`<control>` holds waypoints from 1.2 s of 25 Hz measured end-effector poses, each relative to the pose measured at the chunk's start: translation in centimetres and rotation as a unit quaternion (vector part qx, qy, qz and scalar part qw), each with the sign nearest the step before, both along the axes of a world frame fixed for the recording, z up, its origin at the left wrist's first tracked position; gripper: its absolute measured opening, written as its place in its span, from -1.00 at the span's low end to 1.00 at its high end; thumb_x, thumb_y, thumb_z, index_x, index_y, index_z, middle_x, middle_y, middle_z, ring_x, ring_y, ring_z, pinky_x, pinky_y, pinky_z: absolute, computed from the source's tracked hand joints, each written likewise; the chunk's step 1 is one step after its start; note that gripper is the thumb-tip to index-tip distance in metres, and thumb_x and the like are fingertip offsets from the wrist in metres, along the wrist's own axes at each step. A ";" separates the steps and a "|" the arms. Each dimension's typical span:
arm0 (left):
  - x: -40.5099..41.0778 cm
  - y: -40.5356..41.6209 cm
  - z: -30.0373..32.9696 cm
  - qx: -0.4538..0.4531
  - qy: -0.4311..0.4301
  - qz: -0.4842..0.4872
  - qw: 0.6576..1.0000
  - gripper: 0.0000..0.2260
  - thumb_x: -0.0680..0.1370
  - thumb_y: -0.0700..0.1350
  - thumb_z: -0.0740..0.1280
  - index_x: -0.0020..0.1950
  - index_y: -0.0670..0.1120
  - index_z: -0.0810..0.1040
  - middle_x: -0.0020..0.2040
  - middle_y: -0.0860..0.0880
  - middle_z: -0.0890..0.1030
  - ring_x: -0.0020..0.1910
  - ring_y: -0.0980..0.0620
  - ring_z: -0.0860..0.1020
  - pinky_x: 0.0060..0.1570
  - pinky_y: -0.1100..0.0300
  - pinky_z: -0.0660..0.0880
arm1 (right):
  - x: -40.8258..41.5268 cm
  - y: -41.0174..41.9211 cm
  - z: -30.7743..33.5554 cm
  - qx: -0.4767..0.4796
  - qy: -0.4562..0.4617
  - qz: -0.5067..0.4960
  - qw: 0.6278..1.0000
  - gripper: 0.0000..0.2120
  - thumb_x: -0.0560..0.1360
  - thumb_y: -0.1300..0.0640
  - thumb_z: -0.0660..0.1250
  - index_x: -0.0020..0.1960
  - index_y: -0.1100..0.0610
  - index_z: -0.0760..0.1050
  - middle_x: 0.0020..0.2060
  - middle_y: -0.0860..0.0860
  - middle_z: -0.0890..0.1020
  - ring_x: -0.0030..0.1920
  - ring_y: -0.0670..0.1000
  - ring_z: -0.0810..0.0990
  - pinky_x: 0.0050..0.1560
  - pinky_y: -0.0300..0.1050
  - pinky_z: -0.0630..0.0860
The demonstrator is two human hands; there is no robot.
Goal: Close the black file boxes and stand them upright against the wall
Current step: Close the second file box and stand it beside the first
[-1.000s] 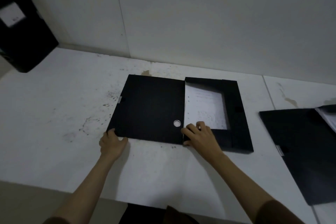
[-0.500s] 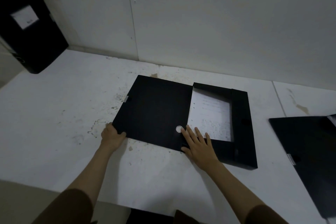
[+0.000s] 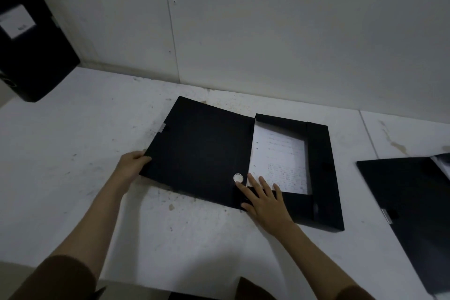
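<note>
Two hands on the middle file box [image 3: 199,148], which lies flat and open on the white table [image 3: 73,143]. Left hand [image 3: 130,165] pinches the near-left corner of the lid flap, thumb on top and fingers curled under the edge, so the flap sits to the right of that grip, its corner slightly off the table. Right hand [image 3: 264,198] lies palm-down with fingers spread, nothing clasped, pressing the near edge of the box tray where spine and tray meet. The round finger hole [image 3: 238,177] in the spine is just beside the right index fingertip. Beyond the right fingers, a sheet of punched, handwritten paper [image 3: 280,163] lies in the tray, framed by the black box walls. A small metal clasp [image 3: 162,127] sits on the flap's far-left edge.

To the right, apart from the first, a second open file box [image 3: 409,202] lies flat, cut off by the frame edge.

Far left, a closed file box [image 3: 31,56] with a white label [image 3: 15,20] stands upright against the wall [image 3: 267,27].
</note>
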State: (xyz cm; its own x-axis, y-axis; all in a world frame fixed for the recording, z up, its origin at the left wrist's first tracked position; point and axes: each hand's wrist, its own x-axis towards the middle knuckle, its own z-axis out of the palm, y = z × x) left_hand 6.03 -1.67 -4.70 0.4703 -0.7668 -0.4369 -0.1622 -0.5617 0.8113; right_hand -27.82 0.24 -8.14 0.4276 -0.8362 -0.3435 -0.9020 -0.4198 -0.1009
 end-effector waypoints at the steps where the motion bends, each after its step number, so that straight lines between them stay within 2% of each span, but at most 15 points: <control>1: -0.2 0.3 1.1 -0.039 0.017 -0.013 0.999 -0.88 0.55 -0.21 0.24 -0.04 -0.14 0.58 0.11 -0.24 0.61 -0.03 -0.10 0.52 -0.02 0.08 0.43 | -0.1 0.0 0.3 0.017 -0.014 -0.009 1.000 -0.47 0.59 -0.17 -0.03 0.47 -0.20 -0.18 0.54 -0.01 -0.17 0.53 0.11 -0.20 0.49 0.21 -0.18; 3: -1.5 1.2 3.7 -0.122 0.056 -0.058 0.989 -0.83 0.57 -0.11 0.22 -0.10 0.02 0.60 -0.03 -0.02 0.66 -0.01 -0.01 0.56 -0.04 0.17 0.47 | 0.3 -0.1 1.4 0.074 -0.091 -0.045 0.992 -0.48 0.57 -0.18 0.04 0.46 -0.24 -0.09 0.54 -0.03 -0.16 0.52 0.08 -0.25 0.47 0.20 -0.24; 4: -2.6 1.7 5.2 -0.157 0.076 -0.092 0.980 -0.81 0.57 -0.02 0.19 -0.09 0.10 0.61 -0.07 0.11 0.66 0.01 0.08 0.58 -0.05 0.22 0.46 | 0.7 -0.3 2.4 0.094 -0.165 -0.074 0.979 -0.51 0.57 -0.18 0.07 0.44 -0.27 -0.02 0.55 -0.04 -0.11 0.53 0.06 -0.21 0.48 0.18 -0.20; 5: -3.9 2.2 6.5 -0.185 0.089 -0.131 0.970 -0.78 0.56 0.08 0.16 -0.04 0.16 0.60 -0.04 0.21 0.66 0.03 0.17 0.59 -0.04 0.27 0.46 | 1.3 -0.4 3.9 0.100 -0.260 -0.108 0.954 -0.55 0.56 -0.18 0.08 0.41 -0.31 0.04 0.54 -0.07 -0.02 0.53 0.02 -0.12 0.50 0.13 -0.09; 7: -6.8 2.8 8.4 -0.225 0.098 -0.208 0.947 -0.70 0.49 0.24 0.11 0.10 0.25 0.55 0.11 0.31 0.60 0.15 0.30 0.53 0.06 0.34 0.47 | 2.4 -0.8 7.7 0.101 -0.456 -0.162 0.869 -0.60 0.52 -0.25 0.07 0.33 -0.39 0.12 0.45 -0.20 0.20 0.47 -0.10 0.17 0.44 -0.06 0.18; 8: -8.3 2.8 9.1 -0.236 0.089 -0.245 0.936 -0.66 0.48 0.25 0.11 0.17 0.26 0.51 0.19 0.32 0.56 0.22 0.31 0.49 0.13 0.36 0.44 | 2.6 -1.1 9.6 0.100 -0.521 -0.172 0.830 -0.59 0.48 -0.32 0.04 0.33 -0.41 0.13 0.41 -0.26 0.26 0.41 -0.16 0.29 0.39 -0.12 0.30; 10: -11.5 2.5 9.7 -0.243 0.049 -0.317 0.915 -0.66 0.51 0.17 0.13 0.28 0.29 0.42 0.29 0.33 0.47 0.30 0.32 0.40 0.23 0.38 0.37 | 2.2 -1.7 13.2 0.107 -0.577 -0.167 0.793 -0.52 0.43 -0.41 0.02 0.34 -0.42 0.12 0.31 -0.37 0.31 0.25 -0.23 0.47 0.20 -0.23 0.50; 12: -14.4 2.1 9.5 -0.257 0.007 -0.388 0.885 -0.64 0.55 0.08 0.13 0.34 0.34 0.32 0.33 0.36 0.40 0.33 0.36 0.34 0.26 0.44 0.31 | 1.1 -2.1 15.7 0.120 -0.590 -0.144 0.786 -0.57 0.50 -0.27 0.10 0.34 -0.41 0.11 0.29 -0.39 0.30 0.22 -0.28 0.48 0.09 -0.27 0.56; 15: -18.0 0.8 7.9 -0.281 -0.043 -0.447 0.848 -0.60 0.59 0.03 0.11 0.37 0.39 0.20 0.37 0.33 0.30 0.37 0.36 0.25 0.28 0.56 0.18 | -2.6 -2.2 17.1 0.111 -0.590 -0.137 0.788 -0.51 0.58 0.16 0.17 0.37 -0.30 0.19 0.34 -0.32 0.32 0.28 -0.37 0.36 0.11 -0.29 0.54; 18: -20.1 -0.8 4.9 -0.263 -0.127 -0.462 0.837 -0.57 0.61 0.04 0.08 0.40 0.38 0.01 0.50 0.27 0.06 0.48 0.26 0.08 0.42 0.37 0.04 | -7.1 -2.1 16.7 0.078 -0.553 -0.195 0.806 -0.39 0.53 0.36 0.13 0.36 -0.26 0.24 0.31 -0.30 0.38 0.21 -0.23 0.48 0.14 -0.22 0.55; 20: -20.8 -1.4 2.2 -0.211 -0.158 -0.481 0.836 -0.54 0.61 0.05 0.06 0.42 0.29 -0.10 0.49 0.25 -0.12 0.53 0.16 -0.04 0.46 0.27 -0.09 | -9.7 -1.9 15.3 0.060 -0.532 -0.246 0.808 -0.38 0.53 0.38 0.11 0.36 -0.26 0.25 0.25 -0.31 0.41 0.00 -0.18 0.58 -0.05 -0.35 0.59; 22: -21.3 -1.7 0.0 -0.161 -0.188 -0.509 0.825 -0.49 0.61 0.08 0.05 0.42 0.22 -0.23 0.47 0.22 -0.22 0.54 0.09 -0.13 0.45 0.21 -0.14 | -11.7 -1.8 12.9 0.011 -0.502 -0.308 0.808 -0.39 0.52 0.39 0.11 0.39 -0.19 0.24 0.23 -0.18 0.45 -0.11 -0.19 0.54 -0.17 -0.49 0.50; 24: -22.2 -2.0 -1.3 -0.127 -0.231 -0.536 0.802 -0.46 0.60 0.12 0.02 0.41 0.18 -0.30 0.48 0.18 -0.27 0.54 0.05 -0.20 0.48 0.12 -0.14 | -13.0 -1.7 10.0 -0.048 -0.459 -0.353 0.814 -0.44 0.53 0.37 0.13 0.44 -0.06 0.20 0.30 -0.05 0.42 0.08 -0.18 0.46 0.06 -0.48 0.38; 26: -23.2 -2.2 -2.1 -0.101 -0.274 -0.556 0.778 -0.44 0.60 0.16 0.00 0.40 0.16 -0.34 0.52 0.12 -0.28 0.54 0.02 -0.24 0.50 0.03 -0.15 | -13.8 -1.4 7.1 -0.066 -0.425 -0.372 0.823 -0.47 0.56 0.30 0.16 0.46 0.01 0.14 0.38 -0.02 0.35 0.27 -0.17 0.32 0.26 -0.38 0.22; 30: -24.1 -2.5 -3.0 -0.076 -0.333 -0.573 0.745 -0.43 0.59 0.17 -0.03 0.40 0.10 -0.38 0.54 0.06 -0.29 0.52 -0.01 -0.31 0.49 -0.02 -0.21 | -14.4 -0.9 2.9 -0.077 -0.356 -0.397 0.842 -0.50 0.58 0.20 0.18 0.47 0.06 0.11 0.44 0.03 0.32 0.41 0.04 0.32 0.38 -0.04 0.27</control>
